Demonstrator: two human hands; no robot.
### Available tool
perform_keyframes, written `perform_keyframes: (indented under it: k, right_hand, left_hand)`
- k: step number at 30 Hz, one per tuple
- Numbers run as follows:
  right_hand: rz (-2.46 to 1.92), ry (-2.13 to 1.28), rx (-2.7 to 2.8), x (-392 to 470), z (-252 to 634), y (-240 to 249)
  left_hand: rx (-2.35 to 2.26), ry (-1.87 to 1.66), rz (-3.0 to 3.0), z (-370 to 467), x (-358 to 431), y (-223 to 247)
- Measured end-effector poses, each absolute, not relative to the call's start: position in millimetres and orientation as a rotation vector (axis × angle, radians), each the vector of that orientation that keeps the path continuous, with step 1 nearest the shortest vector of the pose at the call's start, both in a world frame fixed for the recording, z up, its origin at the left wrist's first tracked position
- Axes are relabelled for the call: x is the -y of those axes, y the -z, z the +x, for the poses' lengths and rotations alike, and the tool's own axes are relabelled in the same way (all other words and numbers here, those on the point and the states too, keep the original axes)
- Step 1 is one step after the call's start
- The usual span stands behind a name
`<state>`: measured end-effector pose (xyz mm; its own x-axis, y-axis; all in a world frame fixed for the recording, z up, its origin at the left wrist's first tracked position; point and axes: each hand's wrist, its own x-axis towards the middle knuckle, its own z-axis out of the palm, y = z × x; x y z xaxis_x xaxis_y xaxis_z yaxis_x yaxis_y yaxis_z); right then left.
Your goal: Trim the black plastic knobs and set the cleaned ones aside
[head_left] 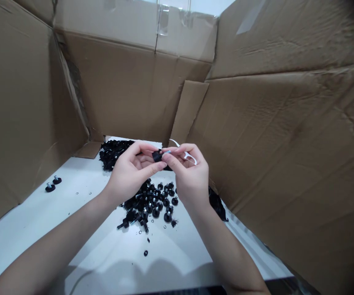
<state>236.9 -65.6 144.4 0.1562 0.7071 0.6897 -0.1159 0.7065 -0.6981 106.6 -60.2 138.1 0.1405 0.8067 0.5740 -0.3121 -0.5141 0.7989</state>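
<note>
My left hand pinches a small black screw foot between thumb and fingertips, above the middle of the table. Its bright threaded stud points to the right, where the thumb and fingers of my right hand close around it. A white plastic floss pick is also tucked among the fingers of my right hand, its bowed end sticking out. Below both hands lies a loose pile of black screw feet with metal studs. Fingers partly hide the held piece.
Cardboard walls surround the white table on the left, back and right. A heap of black pieces lies at the back left. Two screw feet stand at the left edge. Black plastic lies by the right wall. Small rings and scraps are scattered in front.
</note>
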Motion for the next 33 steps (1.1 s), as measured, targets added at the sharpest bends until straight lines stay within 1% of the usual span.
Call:
perform_keyframes:
  k: [3, 6, 9, 14, 18, 22, 28, 33]
  right_hand:
    - [-0.547, -0.748, 1.262, 62, 241, -146]
    - [-0.567, -0.748, 1.305, 62, 246, -148]
    - [-0.609, -0.620, 1.361, 63, 250, -149]
    - [-0.682, -0.205, 1.526, 60, 260, -152]
    - [-0.762, -0.002, 1.448, 54, 273, -156]
    - [-0.853, 0.072, 1.396, 48, 281, -158]
    - [-0.807, -0.033, 1.468, 41, 276, -151]
    - [-0.926, 0.099, 1.432, 43, 272, -150]
  left_hand:
    - [-0.476, -1.546, 1.495, 108, 61, -137]
    - [-0.432, -1.488, 1.455, 105, 58, -137]
    - [-0.412, -1.399, 1.418, 100, 56, -138]
    - [-0.355, -1.295, 1.291, 92, 56, -145]
    - [-0.323, -1.232, 1.174, 85, 57, -154]
    - [-0.342, -1.204, 1.077, 84, 56, -158]
    - [-0.351, -1.115, 0.976, 89, 55, -156]
    - [-0.347, -1.067, 0.942, 91, 56, -157]
